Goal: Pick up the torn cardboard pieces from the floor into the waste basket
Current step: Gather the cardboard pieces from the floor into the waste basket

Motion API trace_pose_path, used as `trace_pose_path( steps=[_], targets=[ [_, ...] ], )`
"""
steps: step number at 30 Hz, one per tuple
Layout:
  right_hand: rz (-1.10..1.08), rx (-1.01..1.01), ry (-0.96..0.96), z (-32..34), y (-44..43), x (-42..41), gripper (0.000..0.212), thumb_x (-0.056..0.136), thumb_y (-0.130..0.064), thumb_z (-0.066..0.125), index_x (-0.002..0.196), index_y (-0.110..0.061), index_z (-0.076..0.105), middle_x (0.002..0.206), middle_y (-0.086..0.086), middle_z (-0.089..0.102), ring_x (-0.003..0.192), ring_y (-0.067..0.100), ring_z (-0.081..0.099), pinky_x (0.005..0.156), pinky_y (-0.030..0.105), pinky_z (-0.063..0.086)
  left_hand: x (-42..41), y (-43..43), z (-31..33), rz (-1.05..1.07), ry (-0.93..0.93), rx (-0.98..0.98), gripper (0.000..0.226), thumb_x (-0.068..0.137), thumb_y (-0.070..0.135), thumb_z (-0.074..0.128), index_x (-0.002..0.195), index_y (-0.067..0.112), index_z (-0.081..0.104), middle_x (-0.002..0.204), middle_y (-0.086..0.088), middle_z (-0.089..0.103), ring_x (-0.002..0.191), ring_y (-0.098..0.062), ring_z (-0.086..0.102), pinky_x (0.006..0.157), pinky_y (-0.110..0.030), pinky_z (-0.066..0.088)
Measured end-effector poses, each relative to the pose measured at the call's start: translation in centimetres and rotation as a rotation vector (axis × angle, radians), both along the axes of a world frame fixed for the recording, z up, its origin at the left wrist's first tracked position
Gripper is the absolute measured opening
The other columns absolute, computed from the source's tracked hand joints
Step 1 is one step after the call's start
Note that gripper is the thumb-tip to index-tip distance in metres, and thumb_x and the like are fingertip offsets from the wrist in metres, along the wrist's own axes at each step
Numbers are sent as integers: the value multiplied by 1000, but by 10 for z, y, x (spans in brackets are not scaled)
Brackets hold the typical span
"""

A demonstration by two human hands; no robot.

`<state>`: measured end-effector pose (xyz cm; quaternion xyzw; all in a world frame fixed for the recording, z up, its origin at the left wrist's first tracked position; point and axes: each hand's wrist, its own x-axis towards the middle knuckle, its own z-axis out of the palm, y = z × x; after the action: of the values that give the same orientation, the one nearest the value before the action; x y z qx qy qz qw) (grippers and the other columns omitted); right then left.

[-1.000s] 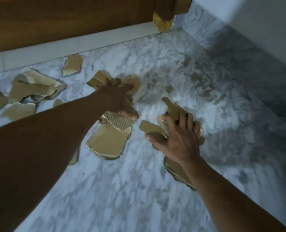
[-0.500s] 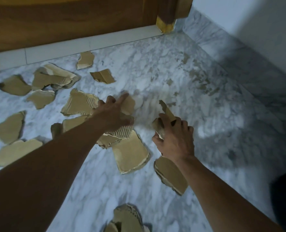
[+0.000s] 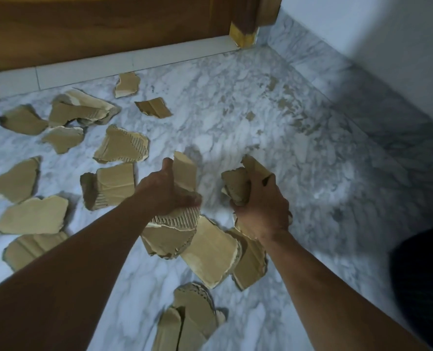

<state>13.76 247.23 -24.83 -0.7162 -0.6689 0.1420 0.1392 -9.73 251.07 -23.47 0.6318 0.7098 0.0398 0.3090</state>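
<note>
Torn brown cardboard pieces lie scattered over the marble floor [image 3: 235,102]. My left hand [image 3: 169,191] grips a bunch of cardboard pieces [image 3: 185,171], one with bare corrugation hanging below the fist. My right hand [image 3: 261,206] grips a second bunch of cardboard pieces [image 3: 235,186], with larger sheets hanging under the wrist. Both bunches are held above the floor at the middle of the view. Loose pieces [image 3: 121,145] lie to the left and another pile [image 3: 192,307] near the bottom. A dark shape [image 3: 423,282] at the right edge could be the waste basket; I cannot tell.
A wooden door [image 3: 109,29] with a pale sill [image 3: 134,64] runs along the far side. A white wall [image 3: 375,34] with a marble skirting closes the right side. Bare marble lies to the right of my hands.
Both hands have closed round their cardboard pieces and lifted them off the floor. The view has drawn back, so more loose pieces show at the left and bottom.
</note>
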Motion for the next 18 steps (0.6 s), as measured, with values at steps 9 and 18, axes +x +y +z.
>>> trace_pose_path(
  steps=[9, 18],
  targets=[
    [-3, -28, -24, 35, 0, 18, 62, 87, -49, 70, 140, -22, 49, 134, 11, 52, 96, 40, 66, 78, 42, 54, -17, -18, 26, 156, -204, 38, 108, 55, 63, 87, 142, 29, 32, 127, -16, 59, 109, -37, 58, 82, -39, 45],
    [-132, 82, -8, 183, -52, 68, 49, 88, -43, 61, 134, -29, 53, 127, 5, 57, 95, 31, 64, 76, 35, 49, 40, -40, 166, 95, -421, 177, 111, 67, 58, 85, 156, 34, 23, 155, -10, 42, 132, -38, 47, 91, -40, 41]
  ],
)
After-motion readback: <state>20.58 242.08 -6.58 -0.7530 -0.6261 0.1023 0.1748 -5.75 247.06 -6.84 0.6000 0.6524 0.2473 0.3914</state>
